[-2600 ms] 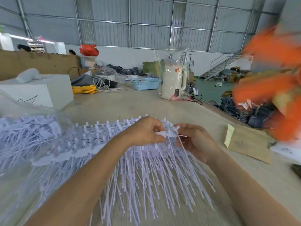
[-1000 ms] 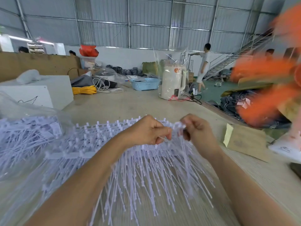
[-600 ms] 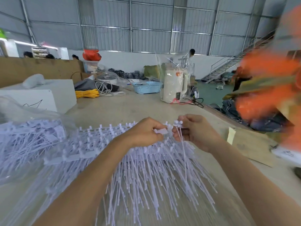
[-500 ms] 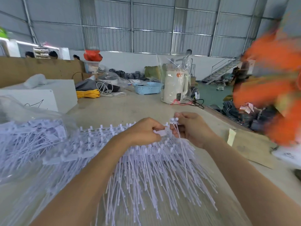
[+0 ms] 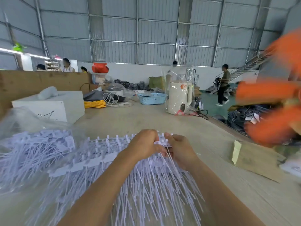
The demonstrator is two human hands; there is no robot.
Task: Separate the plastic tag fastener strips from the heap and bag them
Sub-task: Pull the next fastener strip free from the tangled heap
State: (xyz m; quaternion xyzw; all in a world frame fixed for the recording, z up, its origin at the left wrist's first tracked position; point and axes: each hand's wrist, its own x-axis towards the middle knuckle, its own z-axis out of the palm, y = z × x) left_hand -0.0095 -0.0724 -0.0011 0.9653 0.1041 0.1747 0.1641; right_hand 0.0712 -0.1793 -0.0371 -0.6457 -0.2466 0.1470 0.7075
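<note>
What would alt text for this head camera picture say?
Two bare hands, left hand and right hand, pinch white plastic fastener strips fanned over a table. A clear bag of more strips lies left, in a warehouse.

Pale wooden table (image 5: 133, 121). Fastener heap (image 5: 146, 181) at near edge. Left of heap: clear bag (image 5: 32, 144). Beyond heap: white box (image 5: 53, 105), blue basket (image 5: 152, 98), bagged kettle (image 5: 179, 97). Right: cardboard piece (image 5: 254, 159).
</note>
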